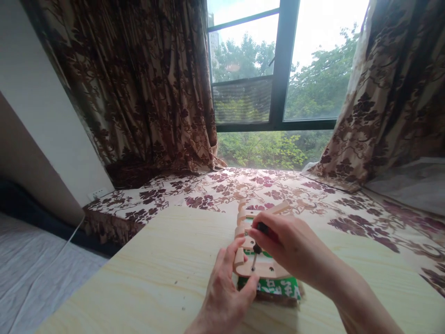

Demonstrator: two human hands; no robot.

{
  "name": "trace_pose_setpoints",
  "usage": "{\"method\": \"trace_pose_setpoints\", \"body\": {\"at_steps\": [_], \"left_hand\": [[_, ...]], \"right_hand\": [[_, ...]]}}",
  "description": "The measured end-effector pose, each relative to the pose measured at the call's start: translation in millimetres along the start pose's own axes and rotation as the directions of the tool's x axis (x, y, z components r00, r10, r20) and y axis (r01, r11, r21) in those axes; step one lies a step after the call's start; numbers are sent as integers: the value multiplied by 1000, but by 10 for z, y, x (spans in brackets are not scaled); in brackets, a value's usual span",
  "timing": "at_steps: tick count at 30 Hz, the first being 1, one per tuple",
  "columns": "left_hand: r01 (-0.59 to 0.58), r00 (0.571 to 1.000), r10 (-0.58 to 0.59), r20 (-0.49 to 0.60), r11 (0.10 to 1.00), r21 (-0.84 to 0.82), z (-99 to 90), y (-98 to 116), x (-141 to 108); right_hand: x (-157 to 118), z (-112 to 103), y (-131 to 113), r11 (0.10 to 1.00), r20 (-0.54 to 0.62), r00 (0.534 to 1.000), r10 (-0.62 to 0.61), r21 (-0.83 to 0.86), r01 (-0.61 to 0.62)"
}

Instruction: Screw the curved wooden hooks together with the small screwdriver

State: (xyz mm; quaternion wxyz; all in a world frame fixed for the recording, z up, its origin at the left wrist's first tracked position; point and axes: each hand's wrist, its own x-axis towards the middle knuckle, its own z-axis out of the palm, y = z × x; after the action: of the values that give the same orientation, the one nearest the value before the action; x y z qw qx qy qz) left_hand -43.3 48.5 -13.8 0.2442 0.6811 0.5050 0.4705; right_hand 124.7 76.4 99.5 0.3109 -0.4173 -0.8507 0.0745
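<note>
**A steady brace and a screwdriver on pale wood beside the window**

Patterned curtains [149, 93] framed a wide window [276, 126], with greenery outside. Below ran a ledge spread with floral cloth [222, 185], and grey bedding [41, 273] lay beyond the tabletop's left edge. The pale, wood-grained tabletop [156, 269] met the cloth at its far edge; it looked smooth and flat, with a few dark specks.

The wooden assembly [262, 271] lay right of the tabletop's far left corner, close to the far edge, on a green printed block [274, 287]. It seemed light and stiff, dry enough to grip well, though its thin side pieces looked likely to crack under pressure. The sturdier hold appeared to be low on the rounded near plate, clear of the holes.

The left hand [224, 283], half curled, held it there, thumb at the near edge and fingers against the left side. The right hand [288, 236] was closed around the screwdriver [257, 249], whose slim shaft stood tilted, tip at a small screw [253, 268] in the plate.
</note>
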Motion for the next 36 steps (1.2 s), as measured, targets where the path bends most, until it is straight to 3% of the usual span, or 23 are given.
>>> {"method": "trace_pose_setpoints", "body": {"at_steps": [4,9,12,17,24,29,36], "left_hand": [[-21,1000,21,-22,1000,7,11,-2,5],[5,1000,-5,-18,1000,-2,22,-2,6],[-3,1000,3,-18,1000,0,15,12,2],[14,1000,-14,-7,1000,-8,4,41,7],[5,1000,-5,4,1000,-2,10,26,2],[15,1000,-15,7,1000,-15,12,12,0],[6,1000,-6,-18,1000,-7,29,-34,-10]], "right_hand": [[-9,-16,10,998,0,999,47,-30,-47],[-28,-69,-57,992,61,998,-26,126,19],[-5,-32,-15,997,29,999,-24,72,22],[24,17,91,996,-12,997,80,-50,-80],[-20,-25,8,998,35,999,-35,45,33],[-5,-8,28,994,5,997,77,-73,-77],[-42,-85,-70,996,84,996,-9,89,1]]}}
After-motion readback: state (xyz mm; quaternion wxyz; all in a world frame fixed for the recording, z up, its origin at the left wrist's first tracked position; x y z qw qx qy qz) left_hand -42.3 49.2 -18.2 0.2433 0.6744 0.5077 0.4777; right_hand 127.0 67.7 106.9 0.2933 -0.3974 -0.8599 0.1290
